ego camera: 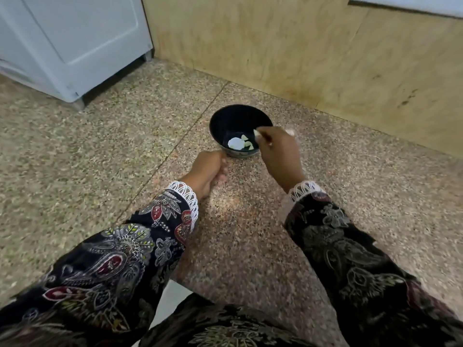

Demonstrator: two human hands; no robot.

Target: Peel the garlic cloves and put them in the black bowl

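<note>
Nearest the camera, two patterned dark sleeves (120,259) with white lace cuffs are seen reaching forward over a speckled granite counter (238,234). The left hand (206,171) is rested on the counter just in front of the black bowl (225,121), with its fingers curled inward; whether anything is enclosed in it cannot be told, since the palm is turned away. The right hand (278,154) is raised at the bowl's right edge, overlapping the rim, and a small pale piece (256,133), seemingly a garlic clove, is pinched between its fingertips just above the rim, though it is blurred. Inside the bowl, a few peeled garlic cloves (246,144) are seen lying at the bottom beside a rounder white piece (235,143), all touching or nearly so. The bowl is stood upright on the counter, near a seam line in the stone. Farther back, a beige wooden-looking wall panel (300,46) is met by the counter, and a white appliance (75,41) is stood at the far left.
</note>
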